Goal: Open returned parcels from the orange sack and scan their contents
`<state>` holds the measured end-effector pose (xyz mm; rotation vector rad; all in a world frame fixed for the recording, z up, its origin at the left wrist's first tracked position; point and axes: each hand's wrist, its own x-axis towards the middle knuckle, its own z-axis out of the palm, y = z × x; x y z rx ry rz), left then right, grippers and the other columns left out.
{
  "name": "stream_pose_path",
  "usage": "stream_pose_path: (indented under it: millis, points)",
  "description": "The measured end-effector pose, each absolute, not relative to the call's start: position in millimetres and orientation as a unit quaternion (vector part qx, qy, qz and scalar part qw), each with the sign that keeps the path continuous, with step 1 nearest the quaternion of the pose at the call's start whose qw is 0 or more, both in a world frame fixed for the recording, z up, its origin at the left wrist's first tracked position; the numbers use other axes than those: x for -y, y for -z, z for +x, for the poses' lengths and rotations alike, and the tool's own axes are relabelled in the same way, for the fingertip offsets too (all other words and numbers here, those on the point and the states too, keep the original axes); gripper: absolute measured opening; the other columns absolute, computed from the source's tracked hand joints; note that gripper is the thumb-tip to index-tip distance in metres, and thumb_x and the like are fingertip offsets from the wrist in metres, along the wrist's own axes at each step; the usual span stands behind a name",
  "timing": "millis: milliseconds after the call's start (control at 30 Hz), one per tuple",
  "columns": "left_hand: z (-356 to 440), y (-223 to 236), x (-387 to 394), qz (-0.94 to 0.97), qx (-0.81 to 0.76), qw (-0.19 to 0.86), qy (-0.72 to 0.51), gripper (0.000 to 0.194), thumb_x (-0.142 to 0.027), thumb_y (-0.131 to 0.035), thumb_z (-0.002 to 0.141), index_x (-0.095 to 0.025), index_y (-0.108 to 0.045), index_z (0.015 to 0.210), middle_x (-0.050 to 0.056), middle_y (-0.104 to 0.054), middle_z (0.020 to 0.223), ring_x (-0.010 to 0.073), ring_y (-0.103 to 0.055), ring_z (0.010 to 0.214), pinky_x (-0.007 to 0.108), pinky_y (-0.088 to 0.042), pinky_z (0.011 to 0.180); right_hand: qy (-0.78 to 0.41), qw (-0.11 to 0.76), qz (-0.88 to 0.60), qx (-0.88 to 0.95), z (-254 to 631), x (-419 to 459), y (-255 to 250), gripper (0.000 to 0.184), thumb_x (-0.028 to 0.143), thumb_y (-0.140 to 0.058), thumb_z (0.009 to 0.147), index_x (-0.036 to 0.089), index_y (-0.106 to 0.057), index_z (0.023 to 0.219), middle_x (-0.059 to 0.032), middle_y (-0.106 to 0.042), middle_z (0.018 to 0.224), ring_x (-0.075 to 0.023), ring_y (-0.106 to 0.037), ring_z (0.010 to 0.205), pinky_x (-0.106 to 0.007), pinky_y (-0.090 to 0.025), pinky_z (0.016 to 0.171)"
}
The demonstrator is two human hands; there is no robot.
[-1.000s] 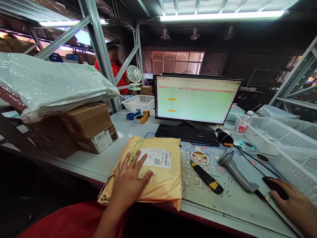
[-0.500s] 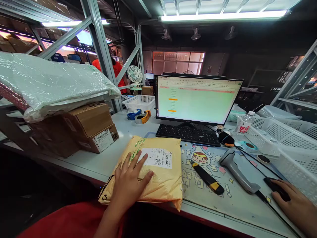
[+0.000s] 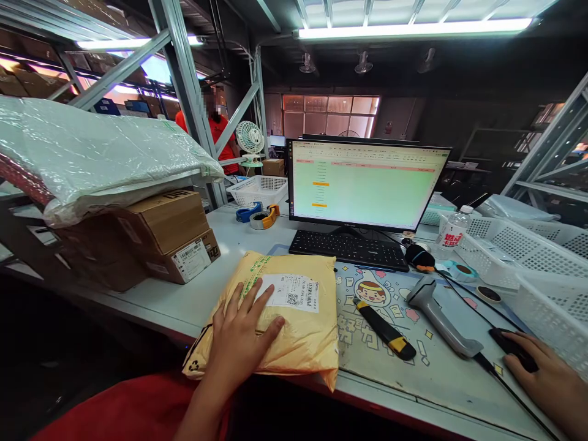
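My left hand [image 3: 243,327] lies flat with fingers spread on a yellow parcel bag [image 3: 307,343]. A white shipping label [image 3: 294,293] with barcodes faces up on the bag, just beyond my fingertips. At the right edge, my right hand [image 3: 546,367] is curved over a black computer mouse [image 3: 514,350]. Between the hands, a black and yellow utility knife [image 3: 384,331] and a grey barcode scanner [image 3: 443,318] rest on a printed desk mat [image 3: 367,361]. Behind them stand a black keyboard [image 3: 346,250] and a monitor [image 3: 367,184] showing a spreadsheet.
Cardboard boxes [image 3: 169,226] with a plastic-wrapped package [image 3: 105,153] on top stand at the left. Tape dispensers [image 3: 264,217] and a white basket [image 3: 260,190] sit behind the parcel. More white baskets [image 3: 551,306] and a bottle [image 3: 454,231] occupy the right. A person in red [image 3: 220,131] stands far back.
Both my hands stay where they were, and the parcel has not moved. In the background, the person in red has shifted posture slightly.
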<state>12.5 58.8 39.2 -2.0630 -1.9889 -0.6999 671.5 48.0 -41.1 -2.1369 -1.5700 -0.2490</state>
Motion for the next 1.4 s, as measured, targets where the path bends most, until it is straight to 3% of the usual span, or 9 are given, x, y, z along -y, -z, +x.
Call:
stream_pose_path:
  millis: [467, 800, 1167, 1400]
  points:
    - [13, -38, -58, -0.694, 0.671, 0.098, 0.242, 0.056, -0.054, -0.049, 0.103, -0.035, -0.058, 0.155, 0.002, -0.043, 0.17, 0.0394, -0.034, 0.159, 0.065, -0.031, 0.122, 0.093, 0.222, -0.773, 0.587, 666, -52, 37, 0.072, 0.073, -0.037, 0.089, 0.025, -0.071, 0.132, -0.0127, -0.067, 0.139, -0.0405, -0.072, 0.108, -0.056, -0.061, 0.084]
    - [13, -38, -59, -0.697, 0.669, 0.103, 0.235, 0.057, -0.054, -0.045, 0.104, -0.033, -0.057, 0.156, 0.002, -0.042, 0.171, 0.0387, -0.033, 0.159, 0.066, -0.031, 0.122, 0.105, 0.236, -0.747, 0.613, 674, -58, 45, 0.072, 0.068, -0.036, 0.093, 0.02, -0.069, 0.135, -0.0149, -0.066, 0.14, -0.0408, -0.067, 0.124, -0.055, -0.053, 0.11]
    - [13, -40, -58, -0.697, 0.669, 0.098, 0.237, 0.058, -0.056, -0.047, 0.103, -0.034, -0.057, 0.156, 0.002, -0.043, 0.17, 0.0396, -0.034, 0.159, 0.066, -0.032, 0.122, 0.111, 0.249, -0.731, 0.626, 679, -61, 52, 0.074, 0.069, -0.035, 0.096, 0.018, -0.066, 0.139, -0.0159, -0.064, 0.141, -0.0401, -0.064, 0.129, -0.055, -0.048, 0.117]
    - [14, -41, -57, -0.697, 0.672, 0.091, 0.234, 0.057, -0.054, -0.047, 0.104, -0.033, -0.057, 0.156, 0.002, -0.042, 0.171, 0.0397, -0.034, 0.159, 0.067, -0.031, 0.122, 0.085, 0.229, -0.759, 0.604, 679, -60, 49, 0.08, 0.073, -0.032, 0.095, 0.019, -0.067, 0.142, -0.016, -0.063, 0.145, -0.0408, -0.065, 0.128, -0.056, -0.052, 0.112]
